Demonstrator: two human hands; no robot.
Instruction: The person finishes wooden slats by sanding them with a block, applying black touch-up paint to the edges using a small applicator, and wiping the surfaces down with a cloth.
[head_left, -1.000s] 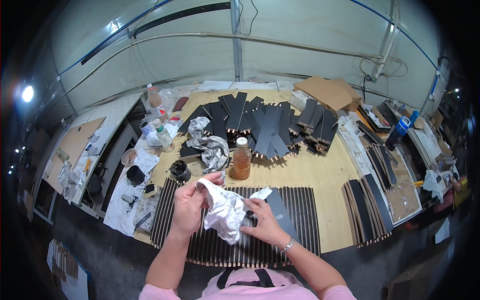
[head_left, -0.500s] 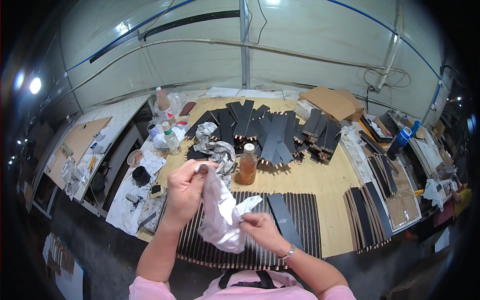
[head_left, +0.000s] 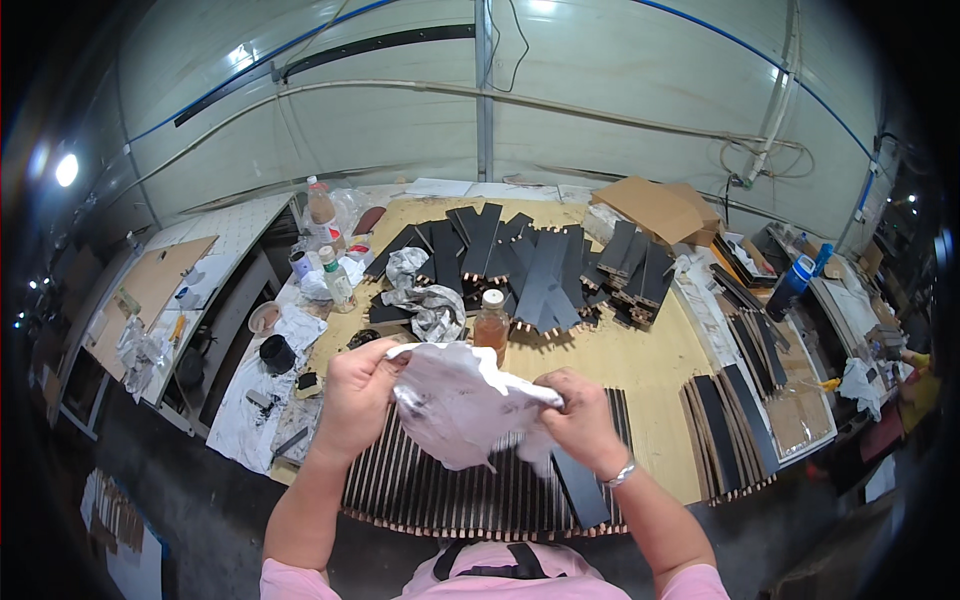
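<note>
A pale, whitish cloth (head_left: 465,400) is stretched between my two hands above the workbench. My left hand (head_left: 362,390) pinches its left corner, and my right hand (head_left: 580,415) grips the right end, fingers closed. Below the cloth lies a row of narrow dark strips (head_left: 420,490) side by side, with pale ends toward me. One wider black slat (head_left: 580,490) rests across that row, partly under my right hand. Just beyond the cloth stands a bottle of amber liquid (head_left: 491,325) with a white cap, its lower part hidden.
Black slats (head_left: 545,270) are piled at the back, beside a crumpled stained cloth (head_left: 435,310). Bottles and a black cup (head_left: 277,353) stand on the left. At right are more slats (head_left: 730,430), a blue bottle (head_left: 792,288) and flat cardboard (head_left: 655,208).
My right hand has moved right and up, pulling the bunched cloth open into a wide sheet. My left hand has shifted slightly left and down, still holding its corner.
</note>
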